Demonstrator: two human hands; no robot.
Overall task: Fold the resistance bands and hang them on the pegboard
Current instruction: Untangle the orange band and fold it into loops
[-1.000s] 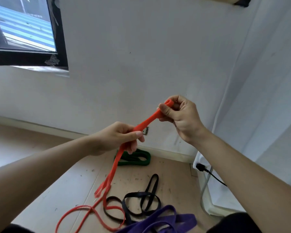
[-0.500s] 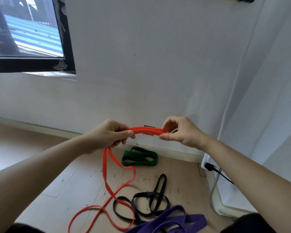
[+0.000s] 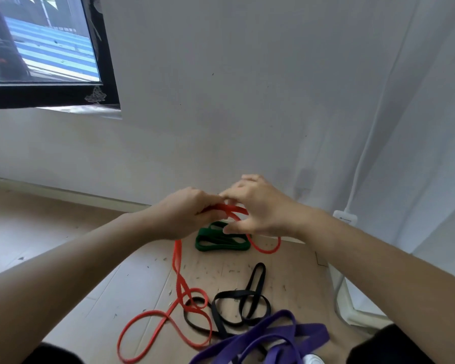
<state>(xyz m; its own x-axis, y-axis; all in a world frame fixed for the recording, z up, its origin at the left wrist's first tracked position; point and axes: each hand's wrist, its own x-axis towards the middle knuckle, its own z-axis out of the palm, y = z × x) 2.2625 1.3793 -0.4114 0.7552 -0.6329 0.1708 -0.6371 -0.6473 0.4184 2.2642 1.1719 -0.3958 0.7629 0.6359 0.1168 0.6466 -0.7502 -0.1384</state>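
Motion blur smears the right hand, so whether it pinches the red band cannot be told; it also covers the green band at its 1 o'clock corner. The purple band runs off the frame at 6 o'clock.

The left hand is gripping the red band while the right hand is resting blurred, spread fingers over it, its slack trailing onto the wooden floor among a folded green band, a black band and a purple band
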